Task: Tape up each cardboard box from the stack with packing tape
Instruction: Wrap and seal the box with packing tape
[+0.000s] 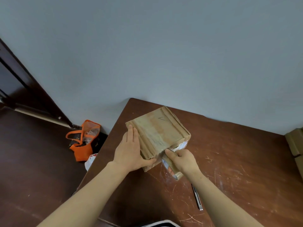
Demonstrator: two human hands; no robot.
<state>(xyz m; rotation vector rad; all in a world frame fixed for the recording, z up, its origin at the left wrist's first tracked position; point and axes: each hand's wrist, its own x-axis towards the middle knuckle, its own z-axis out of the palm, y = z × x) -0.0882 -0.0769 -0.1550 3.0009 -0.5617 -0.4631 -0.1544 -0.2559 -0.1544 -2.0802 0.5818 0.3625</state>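
A cardboard box (159, 130) sits near the far left corner of the brown table (237, 161), with a strip of clear tape running across its top. My left hand (130, 151) lies flat along the box's left side, fingers straight and thumb against the near edge. My right hand (183, 159) grips a roll of packing tape (172, 167) at the box's near edge, its forefinger pressing the tape onto the cardboard there.
A utility knife (197, 198) lies on the scratched table, close to my right forearm. More cardboard boxes (295, 145) stand at the table's right edge. On the floor to the left are an orange bag (83, 140) and a white plastic bag (90, 161).
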